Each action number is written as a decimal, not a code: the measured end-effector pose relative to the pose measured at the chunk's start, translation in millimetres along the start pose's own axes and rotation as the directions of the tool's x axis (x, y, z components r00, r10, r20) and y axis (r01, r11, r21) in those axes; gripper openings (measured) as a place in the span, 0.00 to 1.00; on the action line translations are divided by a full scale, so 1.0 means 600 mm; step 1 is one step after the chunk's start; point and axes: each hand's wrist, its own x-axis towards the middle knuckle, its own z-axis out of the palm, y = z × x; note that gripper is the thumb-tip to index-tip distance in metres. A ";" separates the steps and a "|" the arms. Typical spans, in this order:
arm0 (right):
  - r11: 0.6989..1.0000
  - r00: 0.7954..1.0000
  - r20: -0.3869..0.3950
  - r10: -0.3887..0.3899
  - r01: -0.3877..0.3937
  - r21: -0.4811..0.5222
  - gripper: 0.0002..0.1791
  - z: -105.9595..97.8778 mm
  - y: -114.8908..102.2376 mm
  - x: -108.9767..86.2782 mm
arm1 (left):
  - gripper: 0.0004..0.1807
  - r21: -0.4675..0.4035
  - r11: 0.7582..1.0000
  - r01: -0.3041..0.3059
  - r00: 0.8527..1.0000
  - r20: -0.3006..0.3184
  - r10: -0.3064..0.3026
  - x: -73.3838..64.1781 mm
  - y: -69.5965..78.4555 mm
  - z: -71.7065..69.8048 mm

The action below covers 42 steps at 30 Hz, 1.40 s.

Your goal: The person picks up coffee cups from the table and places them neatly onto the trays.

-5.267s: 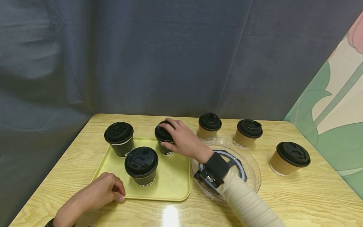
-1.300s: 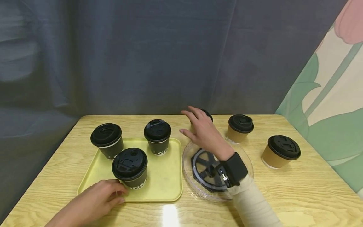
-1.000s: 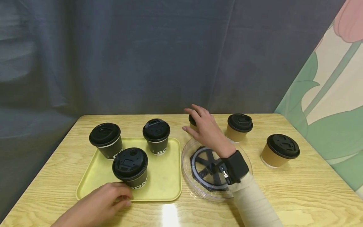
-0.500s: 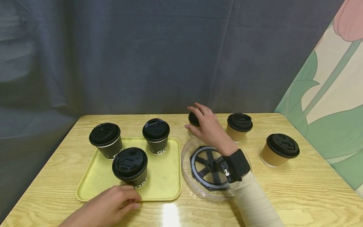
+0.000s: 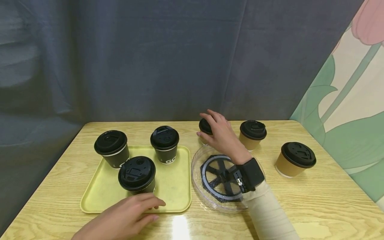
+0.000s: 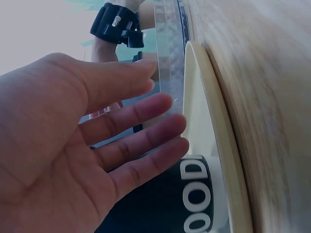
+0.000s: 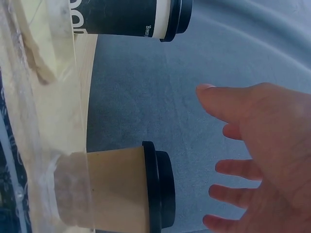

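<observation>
My left hand (image 5: pixel 129 213), fingers loosely extended, hovers at the front edge of the yellow tray (image 5: pixel 172 196). Close by it stands a black paper cup (image 5: pixel 137 176) with a black lid; the left wrist view shows nothing between the fingers (image 6: pixel 146 136). On the tray are two more black cups, one at the back left (image 5: pixel 111 148) and one at the back right (image 5: pixel 165 145). My right hand (image 5: pixel 220 136) is spread above a lidded brown paper cup (image 7: pixel 119 187), partly hidden by it in the head view. A gap shows between this hand and the lid (image 7: pixel 160 189).
Right of the tray lies a round clear plastic dish (image 5: pixel 196 186) with a dark wheel-like pattern, under my right forearm. Two more lidded brown cups stand beyond it, one at the back (image 5: pixel 252 135) and one at the right (image 5: pixel 295 160). A grey curtain (image 5: pixel 168 60) hangs behind the table.
My right hand has left the black cup at the tray's back right and moved right to the brown cup, where it lingers. My left hand has slid right along the tray's front edge.
</observation>
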 end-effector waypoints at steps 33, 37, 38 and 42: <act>1.000 0.999 0.030 0.030 -0.030 -0.004 0.34 0.006 0.018 0.001 | 0.16 0.098 0.995 -0.025 1.000 0.008 0.025 0.057 0.043 -0.008; 1.000 0.999 0.031 0.024 -0.024 0.013 0.34 0.007 0.022 0.001 | 0.16 0.124 0.991 -0.055 0.998 -0.003 0.056 0.062 0.045 -0.009; 1.000 0.999 0.031 0.024 -0.025 0.018 0.34 0.007 0.024 0.001 | 0.16 0.130 0.989 -0.064 0.998 -0.004 0.065 0.064 0.046 -0.009; 0.999 0.999 0.030 0.034 -0.035 0.020 0.34 0.007 0.033 -0.002 | 0.15 0.139 0.987 -0.084 0.996 -0.002 0.085 0.072 0.048 -0.011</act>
